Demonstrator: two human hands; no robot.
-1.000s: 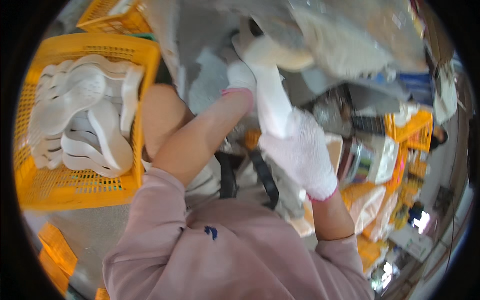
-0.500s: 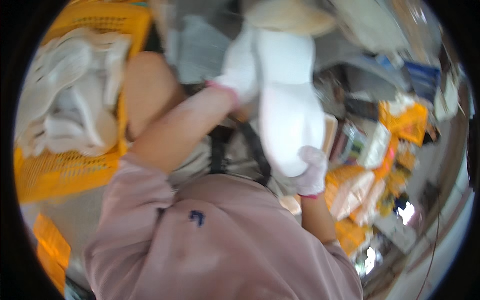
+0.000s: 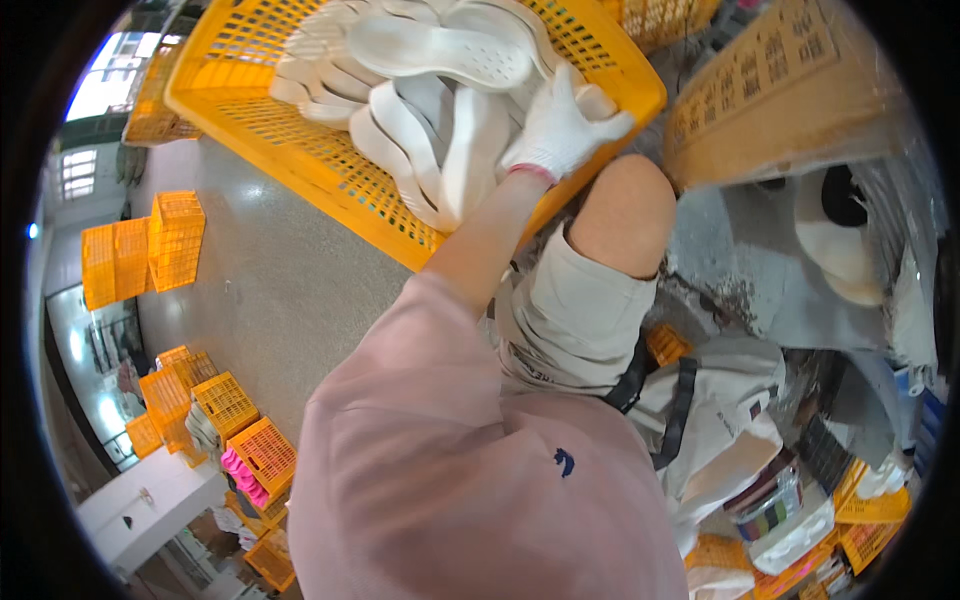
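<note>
My left hand [image 3: 560,130], in a white knitted glove with a pink cuff, reaches over the right end of a yellow plastic crate [image 3: 350,213]. Its thumb and fingers are spread apart, next to the rounded end of a beige shoe sole [image 3: 595,103]. Many off-white shoe soles fill the crate; a perforated sole [image 3: 440,50] lies flat on top, and others lean on edge below it. My right hand does not show. Beside my lap at lower right is a pale, smooth piece [image 3: 735,465], partly hidden by my body.
A cardboard box [image 3: 790,85] stands beyond my knee, with grey sheeting [image 3: 740,260] below it. Stacked orange crates [image 3: 175,240] stand on the grey floor [image 3: 260,270] at left. More orange crates [image 3: 262,450] sit lower left, one holding pink pieces.
The view has swung left toward the crate. Half a second ago both hands were at a white sole-shaped piece; now the left hand is over the crate and the right is out of sight.
</note>
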